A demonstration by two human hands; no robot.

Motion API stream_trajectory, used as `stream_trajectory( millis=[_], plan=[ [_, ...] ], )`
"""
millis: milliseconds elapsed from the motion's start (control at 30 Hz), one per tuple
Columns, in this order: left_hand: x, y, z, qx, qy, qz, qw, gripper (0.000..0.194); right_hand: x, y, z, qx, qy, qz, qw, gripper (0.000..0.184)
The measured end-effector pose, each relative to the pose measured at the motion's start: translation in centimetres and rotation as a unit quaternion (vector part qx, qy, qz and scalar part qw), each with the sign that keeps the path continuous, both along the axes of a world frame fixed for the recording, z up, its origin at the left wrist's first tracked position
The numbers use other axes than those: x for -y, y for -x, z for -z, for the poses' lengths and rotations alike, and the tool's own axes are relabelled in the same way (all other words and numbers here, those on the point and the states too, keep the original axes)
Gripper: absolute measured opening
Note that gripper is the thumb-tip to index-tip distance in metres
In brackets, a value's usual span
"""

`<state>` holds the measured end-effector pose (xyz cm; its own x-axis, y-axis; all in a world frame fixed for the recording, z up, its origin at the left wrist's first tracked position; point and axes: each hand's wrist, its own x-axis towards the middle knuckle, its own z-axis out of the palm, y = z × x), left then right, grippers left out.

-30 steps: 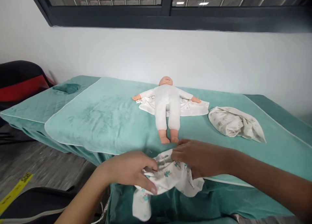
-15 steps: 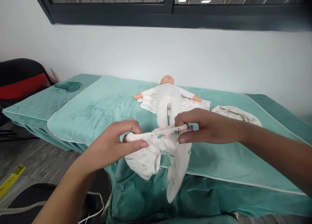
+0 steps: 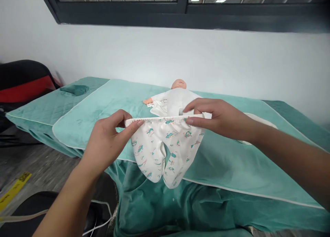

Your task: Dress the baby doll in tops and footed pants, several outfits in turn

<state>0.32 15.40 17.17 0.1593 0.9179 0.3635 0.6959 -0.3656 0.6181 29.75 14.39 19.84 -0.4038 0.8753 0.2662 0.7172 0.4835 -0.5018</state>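
Observation:
White footed baby pants with a small green and red print hang upright by their waistband. My left hand pinches the waistband at its left end. At the right end my right hand grips it between thumb and fingers. Both legs of the pants dangle over the near edge of the bed. Behind them a baby doll in white lies on its back, its legs hidden by the pants and its right-side arm by my hand. A white garment is spread beneath the doll.
The bed has a pale green cover and stands against a white wall. Another white cloth lies to the right, partly behind my forearm. A face hole opens in the left end. A black and red chair stands left.
The pants have been raised and pulled taut at the waistband, and now hang flat with both legs side by side. Both hands have moved up; the doll has stayed in place.

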Motion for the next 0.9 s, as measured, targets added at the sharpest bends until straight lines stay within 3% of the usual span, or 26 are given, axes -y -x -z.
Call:
stream_trajectory(
  millis=[133, 300, 467, 700, 900],
  plan=[
    [0.5, -0.6, -0.5, 0.094, 0.051, -0.006, 0.994, 0.031, 0.1, -0.3, 0.0, 0.002, 0.070, 0.038, 0.997, 0.045],
    [1.1, -0.7, -1.5, 0.208, 0.088, 0.035, 0.974, 0.025, 0.7, -0.9, -0.8, -0.099, 0.062, 0.045, 0.992, 0.037],
    [1.5, -1.4, -2.0, 0.234, 0.014, -0.001, 0.972, 0.023, 1.3, -0.9, -1.0, -0.162, 0.048, 0.074, 0.983, 0.039],
    [1.6, -3.1, -2.0, 0.339, -0.036, -0.010, 0.940, 0.027, 1.9, 0.5, -0.6, -0.249, -0.005, 0.118, 0.961, 0.038],
    [2.3, -4.9, -3.4, 0.365, -0.091, 0.019, 0.926, 0.022, 2.9, 3.0, -2.0, -0.327, 0.012, 0.084, 0.941, 0.040]
  ],
)
